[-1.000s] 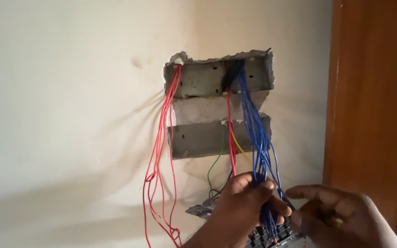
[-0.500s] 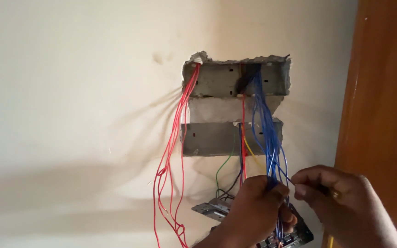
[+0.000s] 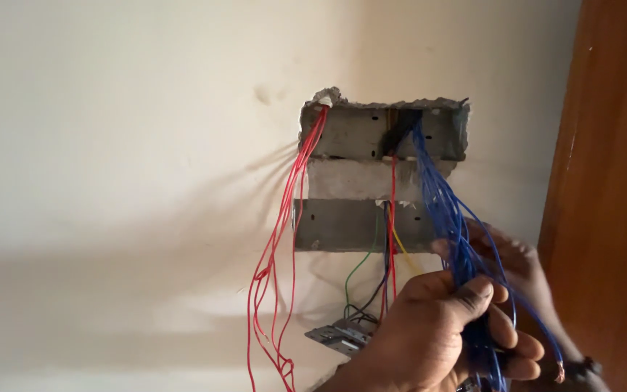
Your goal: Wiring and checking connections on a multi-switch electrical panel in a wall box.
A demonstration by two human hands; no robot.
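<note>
Blue wires [image 3: 440,210] hang from upper wall box [image 3: 382,131], at 5 o'clock of frame. Left hand [image 3: 437,334] closed round bundle, keeping strands gathered. Right hand [image 3: 520,265] behind at 3 o'clock, fingers loosely spread, grip unclear. Red wires [image 3: 281,239] dangle free at 9 o'clock.

Blue wires [image 3: 440,210]: I see a thick bundle of thin insulated strands coming out of the upper wall box at its top right. They hang down and slightly right, past the lower box's right end. Lower down they are gathered tight, bunched near vertical. A few strands loop out to the right; one ends in a bare copper tip.
</note>
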